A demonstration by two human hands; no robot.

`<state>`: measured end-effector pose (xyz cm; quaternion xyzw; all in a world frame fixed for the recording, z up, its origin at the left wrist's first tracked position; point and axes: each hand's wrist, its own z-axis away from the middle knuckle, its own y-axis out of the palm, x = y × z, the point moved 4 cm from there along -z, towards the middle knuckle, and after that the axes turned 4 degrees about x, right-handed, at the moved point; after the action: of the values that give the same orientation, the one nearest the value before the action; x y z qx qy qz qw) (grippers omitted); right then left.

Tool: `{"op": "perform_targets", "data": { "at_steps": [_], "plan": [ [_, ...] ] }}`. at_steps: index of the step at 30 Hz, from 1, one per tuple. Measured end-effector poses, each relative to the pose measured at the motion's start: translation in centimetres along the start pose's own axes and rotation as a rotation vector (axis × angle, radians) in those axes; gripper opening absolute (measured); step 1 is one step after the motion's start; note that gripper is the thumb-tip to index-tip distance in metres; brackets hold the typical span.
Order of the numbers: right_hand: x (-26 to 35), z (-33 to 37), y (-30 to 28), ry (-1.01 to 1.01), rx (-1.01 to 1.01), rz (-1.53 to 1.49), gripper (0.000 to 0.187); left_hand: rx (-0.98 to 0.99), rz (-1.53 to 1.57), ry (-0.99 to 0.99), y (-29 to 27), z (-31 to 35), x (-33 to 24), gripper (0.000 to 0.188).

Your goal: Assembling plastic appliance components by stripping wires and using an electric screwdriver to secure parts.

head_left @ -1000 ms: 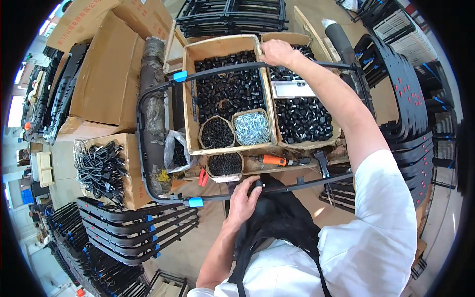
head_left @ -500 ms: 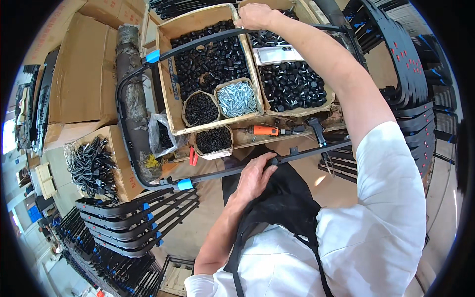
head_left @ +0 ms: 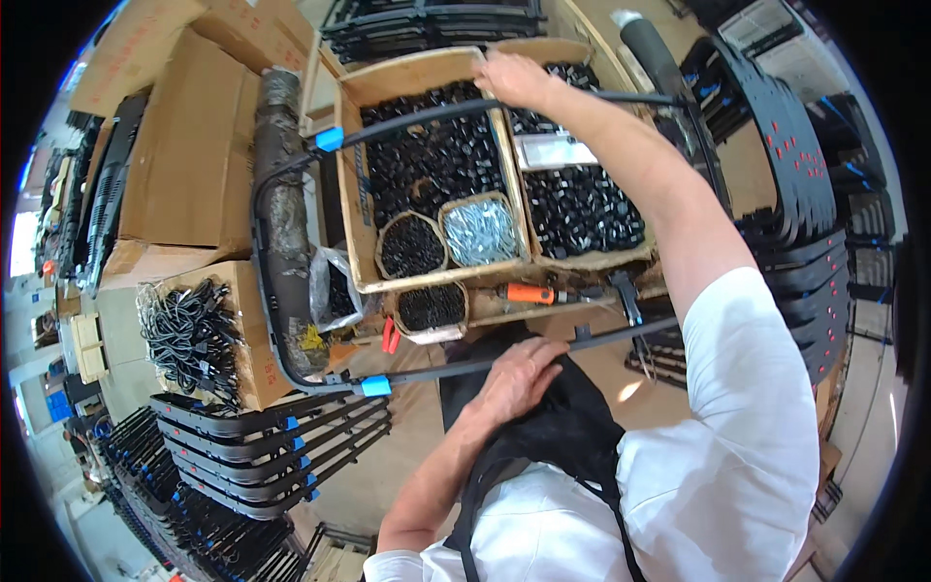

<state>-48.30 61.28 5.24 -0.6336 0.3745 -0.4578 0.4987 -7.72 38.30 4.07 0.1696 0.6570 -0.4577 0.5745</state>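
A large black rail frame [head_left: 451,370] with rounded corners lies across the wooden boxes and my black apron, blue tape wrapped at its left corners. My left hand [head_left: 519,380] is closed over the near rail, next to a small upright tab; whatever is under the fingers is hidden. At the far rail, my right hand [head_left: 522,80] has its fingers curled beside the divider between two boxes; its fingertips are partly blurred. Under the frame, a wooden box [head_left: 351,218] holds black plastic feet, a carton of silver screws [head_left: 480,233] and a carton of dark screws [head_left: 411,245].
An orange-handled power screwdriver [head_left: 530,293] and a black-handled tool [head_left: 625,296] lie at the bench's near edge. Red-handled pliers [head_left: 390,335] sit left of them. Bundled cables [head_left: 192,335] fill a carton at left. Stacked black frames [head_left: 228,456] stand left and right.
The whole view has shifted, so the frame and boxes appear lower and further right. My left fingers now cover the rail where a round black piece showed beside them. My right hand stays at the far rail.
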Motion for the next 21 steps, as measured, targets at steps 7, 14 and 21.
{"op": "perform_targets", "data": {
  "at_steps": [7, 14, 21],
  "plan": [
    [0.8, 1.0, -1.1, -0.003, 0.315, 0.125, 0.037, -0.042, 0.03, 0.054, 1.3, 0.3, 0.3, 0.031],
    [1.9, 0.4, -2.3, 0.029, 0.324, 0.163, 0.034, -0.047, 0.133, -0.108, 0.9, 0.3, 0.4, 0.036],
    [0.0, 0.5, -2.2, -0.016, 0.296, 0.215, 0.043, 0.013, -0.188, -0.05, 0.7, -0.1, -0.5, 0.027]
  ]
}}
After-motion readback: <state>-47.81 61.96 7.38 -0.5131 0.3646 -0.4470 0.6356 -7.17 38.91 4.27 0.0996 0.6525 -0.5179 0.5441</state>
